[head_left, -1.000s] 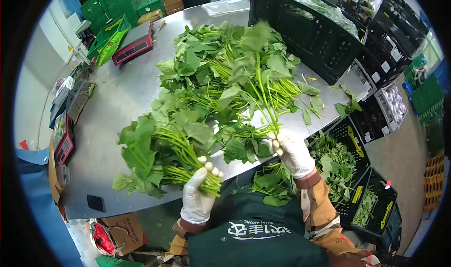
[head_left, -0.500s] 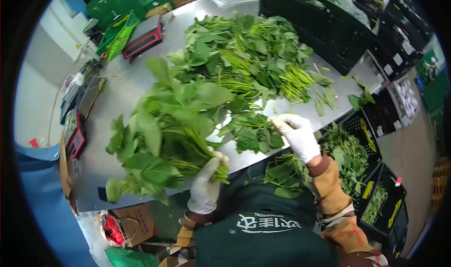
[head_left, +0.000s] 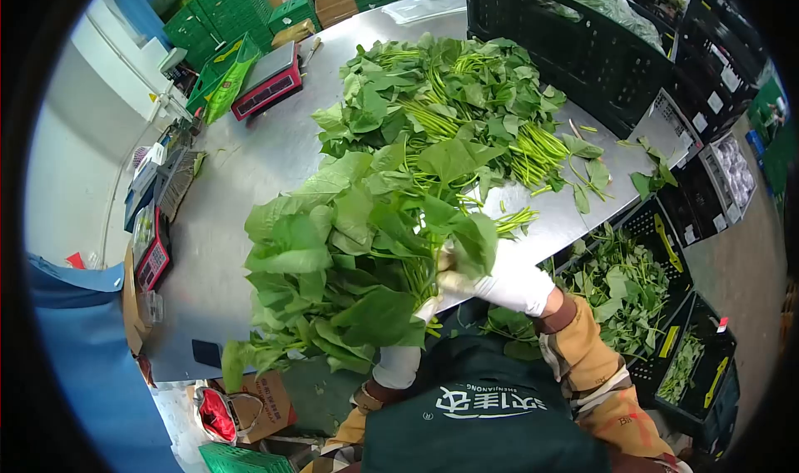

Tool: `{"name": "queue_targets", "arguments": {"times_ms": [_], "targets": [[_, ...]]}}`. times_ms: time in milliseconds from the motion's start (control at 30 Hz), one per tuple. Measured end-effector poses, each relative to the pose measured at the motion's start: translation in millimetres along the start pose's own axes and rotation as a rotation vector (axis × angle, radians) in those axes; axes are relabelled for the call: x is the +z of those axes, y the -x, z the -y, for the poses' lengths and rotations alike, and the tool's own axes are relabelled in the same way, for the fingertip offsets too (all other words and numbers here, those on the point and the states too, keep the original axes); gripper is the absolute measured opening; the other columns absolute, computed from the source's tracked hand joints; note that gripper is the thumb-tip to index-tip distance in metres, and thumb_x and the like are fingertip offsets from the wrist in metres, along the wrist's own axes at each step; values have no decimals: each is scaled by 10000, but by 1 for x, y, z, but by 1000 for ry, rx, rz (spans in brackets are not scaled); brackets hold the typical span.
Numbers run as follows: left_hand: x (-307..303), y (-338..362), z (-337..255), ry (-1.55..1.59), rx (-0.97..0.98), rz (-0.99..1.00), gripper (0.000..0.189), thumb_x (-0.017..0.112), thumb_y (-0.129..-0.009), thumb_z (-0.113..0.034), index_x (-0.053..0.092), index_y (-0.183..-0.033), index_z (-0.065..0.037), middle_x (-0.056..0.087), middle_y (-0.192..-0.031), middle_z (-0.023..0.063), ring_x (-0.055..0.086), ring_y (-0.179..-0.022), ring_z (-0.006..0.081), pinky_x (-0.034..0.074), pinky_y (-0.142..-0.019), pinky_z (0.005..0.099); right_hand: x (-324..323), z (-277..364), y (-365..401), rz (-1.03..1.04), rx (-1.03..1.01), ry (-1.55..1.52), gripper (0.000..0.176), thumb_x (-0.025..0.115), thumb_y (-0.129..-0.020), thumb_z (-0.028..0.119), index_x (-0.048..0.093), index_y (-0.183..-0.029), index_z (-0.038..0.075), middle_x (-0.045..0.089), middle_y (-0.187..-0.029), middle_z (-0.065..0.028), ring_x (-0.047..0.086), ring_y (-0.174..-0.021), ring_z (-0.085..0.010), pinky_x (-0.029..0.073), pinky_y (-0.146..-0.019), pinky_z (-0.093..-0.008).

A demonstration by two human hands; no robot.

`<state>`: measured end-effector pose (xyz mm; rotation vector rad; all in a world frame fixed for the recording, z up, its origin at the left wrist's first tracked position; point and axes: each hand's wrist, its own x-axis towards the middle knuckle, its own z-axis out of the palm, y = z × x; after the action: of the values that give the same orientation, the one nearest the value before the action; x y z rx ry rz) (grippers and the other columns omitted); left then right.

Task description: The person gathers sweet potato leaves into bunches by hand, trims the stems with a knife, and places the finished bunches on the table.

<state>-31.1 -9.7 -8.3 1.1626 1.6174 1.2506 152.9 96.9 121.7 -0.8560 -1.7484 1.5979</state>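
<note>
A large bunch of leafy green stems [head_left: 333, 248] hangs over the table's near edge. My left hand [head_left: 401, 361], in a white glove, is wrapped round the stem ends, its fingers partly covered by leaves. My right hand [head_left: 499, 282], also gloved in white, is closed at the right side of this bunch, on stems or leaves partly hidden by a large leaf. Behind the hands lies a pile of more leafy bunches [head_left: 449, 99], with cut stem ends facing right. A few short stems [head_left: 518, 220] show just beyond my right hand.
On the metal table [head_left: 208, 265] are a red scale [head_left: 268, 86], another scale [head_left: 153, 257] and a dark phone [head_left: 206, 353]. A dark green crate [head_left: 574, 57] stands at the back right. Crates with greens [head_left: 620, 290] sit lower right. Loose leaves [head_left: 653, 173] lie near the right edge.
My right hand has moved left and down from the small bunch to the large one. The large bunch and my left hand have shifted right. The view has tilted slightly.
</note>
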Motion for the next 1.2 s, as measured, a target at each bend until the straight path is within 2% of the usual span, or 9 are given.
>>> {"name": "queue_targets", "arguments": {"times_ms": [33,67,133,300,467,633,767,933,1200], "targets": [[-2,7,-3,-91,39,0,253,629,-866,-57,631,-1108,17,667,-1023,90,627,-922,171,481,-872,298,7,0,1,12,28,-242,210,702,-854,137,633,-1003,7,647,-882,-59,591,-794,-136,485,-704,-282],[-3,10,-9,-184,77,2,250,629,-867,-56,634,-1107,14,668,-1019,86,629,-916,172,481,-876,296,10,-12,0,-73,-11,12,241,749,-816,134,622,-988,22,630,-857,-40,571,-777,-127,478,-690,-270],[-4,8,-2,-125,98,25,258,620,-870,-44,620,-1123,7,658,-1030,74,622,-935,169,480,-876,292,16,-39,-2,-119,62,-108,312,745,-826,158,629,-1080,19,651,-931,-32,580,-814,-111,491,-726,-270],[1,7,-53,468,-72,-20,303,601,-873,-26,567,-1173,-2,624,-1086,64,601,-993,157,483,-880,292,13,-23,6,-99,343,-149,292,696,-875,178,649,-1114,16,671,-968,-13,598,-807,-80,490,-757,-237],[7,8,-62,922,-281,-6,348,599,-857,-9,542,-1200,-14,618,-1085,90,614,-972,185,504,-855,315,19,-38,5,-26,255,-526,250,649,-915,170,639,-1080,-17,658,-855,-30,624,-753,-106,513,-731,-247],[5,2,-62,903,-389,135,366,614,-841,12,534,-1198,3,632,-1043,111,642,-877,205,536,-778,325,19,-32,3,38,254,-531,203,634,-924,176,642,-1026,0,619,-739,-24,618,-653,-108,511,-624,-227],[17,0,-64,802,-324,-56,316,631,-835,35,579,-1144,5,651,-996,89,641,-864,171,517,-784,291,34,-28,3,-396,116,139,195,714,-856,195,639,-864,15,642,-726,-31,600,-582,-93,494,-590,-234],[20,3,-41,608,-181,-187,373,638,-820,77,561,-1175,-5,606,-1111,57,611,-956,143,512,-833,278,51,-39,-6,-549,-234,557,207,764,-743,225,627,-836,100,614,-692,-47,609,-609,-230,472,-572,-341],[19,-7,-34,761,-328,-227,322,636,-833,59,580,-1145,2,629,-1086,52,620,-968,148,513,-821,278,62,-47,-1,-542,-110,350,174,740,-752,161,610,-855,109,595,-705,-52,585,-621,-256,473,-600,-360]]}}
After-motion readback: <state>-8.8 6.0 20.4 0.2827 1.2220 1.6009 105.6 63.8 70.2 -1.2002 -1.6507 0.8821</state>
